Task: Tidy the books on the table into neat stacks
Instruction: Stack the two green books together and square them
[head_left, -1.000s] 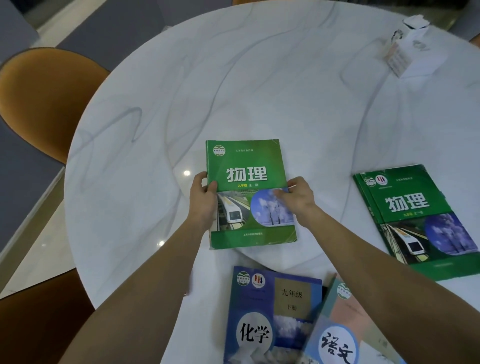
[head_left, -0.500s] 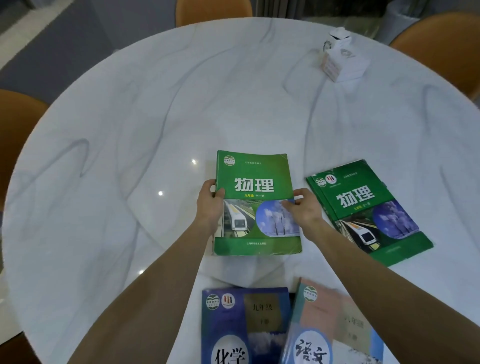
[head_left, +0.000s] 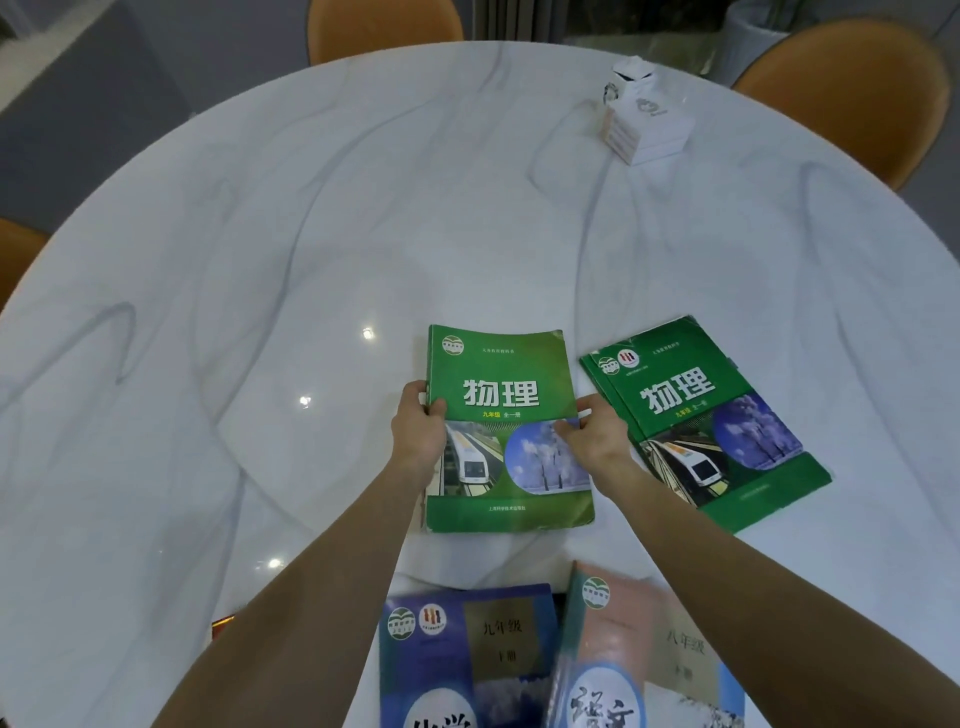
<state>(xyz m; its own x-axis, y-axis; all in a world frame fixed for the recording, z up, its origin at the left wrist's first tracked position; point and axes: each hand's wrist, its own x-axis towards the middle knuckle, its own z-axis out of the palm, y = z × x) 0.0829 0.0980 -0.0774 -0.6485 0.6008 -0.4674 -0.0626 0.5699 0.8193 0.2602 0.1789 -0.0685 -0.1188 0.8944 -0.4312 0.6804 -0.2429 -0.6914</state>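
Observation:
A green physics book (head_left: 498, 384) lies in the middle of the round white marble table (head_left: 260, 260). My left hand (head_left: 420, 429) grips its left edge and my right hand (head_left: 595, 435) grips its right edge, thumbs on the cover. To the right lies a second green physics book (head_left: 696, 415), tilted, apparently on top of another green book. Close to me lie a blue chemistry book (head_left: 467, 654) and a pink and blue language book (head_left: 649, 654), side by side.
A white tissue box (head_left: 647, 117) stands at the far right of the table. Orange chairs (head_left: 852, 83) stand around the far rim, one more chair (head_left: 384, 26) at the back. A red corner of something (head_left: 223, 626) shows under my left forearm.
The view has swung right, so the books sit further left in it. Both hands stay on the middle green book, which now lies closer to the second green book.

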